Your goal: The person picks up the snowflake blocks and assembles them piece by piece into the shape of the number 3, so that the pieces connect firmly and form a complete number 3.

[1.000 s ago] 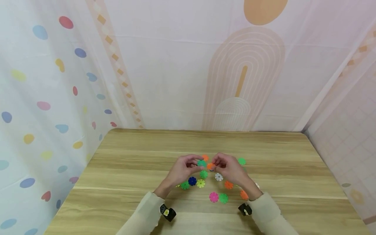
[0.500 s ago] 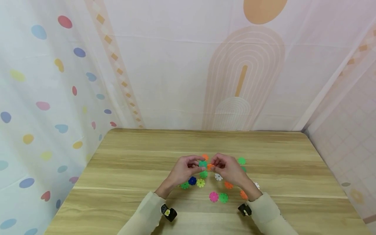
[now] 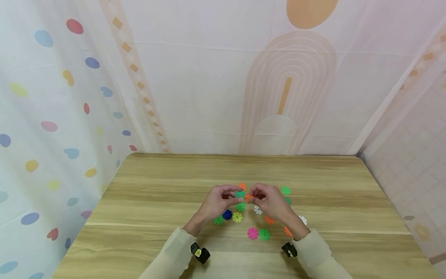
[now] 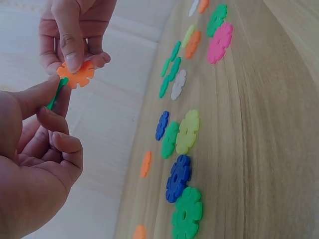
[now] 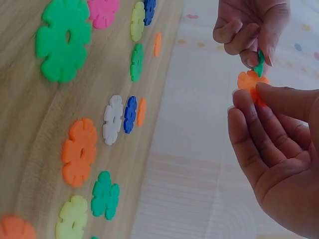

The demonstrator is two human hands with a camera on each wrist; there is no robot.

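Observation:
Over the middle of the wooden table, my left hand pinches a green snowflake disc between thumb and forefinger. My right hand pinches an orange snowflake disc the same way. The two discs meet edge to edge between the hands. In the left wrist view the green disc shows edge-on against the orange disc. In the right wrist view the orange disc sits at my right fingertips, with the green disc just above it.
Several loose snowflake discs lie on the table under and around the hands: pink, green, yellow, blue, white, another green. Patterned curtains close the table's far and side edges.
Both hands stay at the same spot with the two discs held together. The orange disc has closed in slightly on the green one.

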